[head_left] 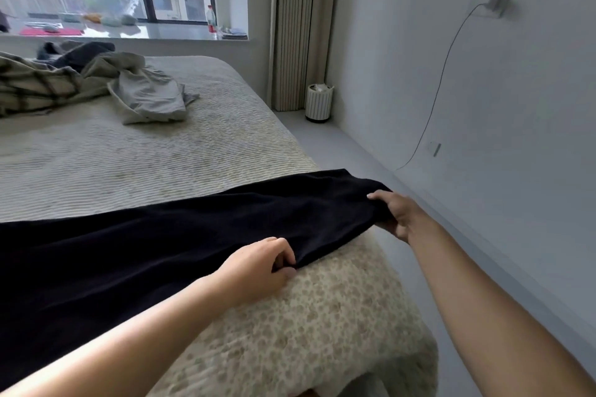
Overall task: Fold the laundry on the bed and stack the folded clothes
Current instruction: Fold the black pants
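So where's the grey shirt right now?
In the head view, the grey shirt lies crumpled at the bed's far left, beside the checked cloth, below the window sill.

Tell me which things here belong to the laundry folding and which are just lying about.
Part of the job: black garment, gripped by left hand and right hand; grey garment; plaid garment; dark garment; bed.

Lying about: waste bin, water bottle, charger cable.
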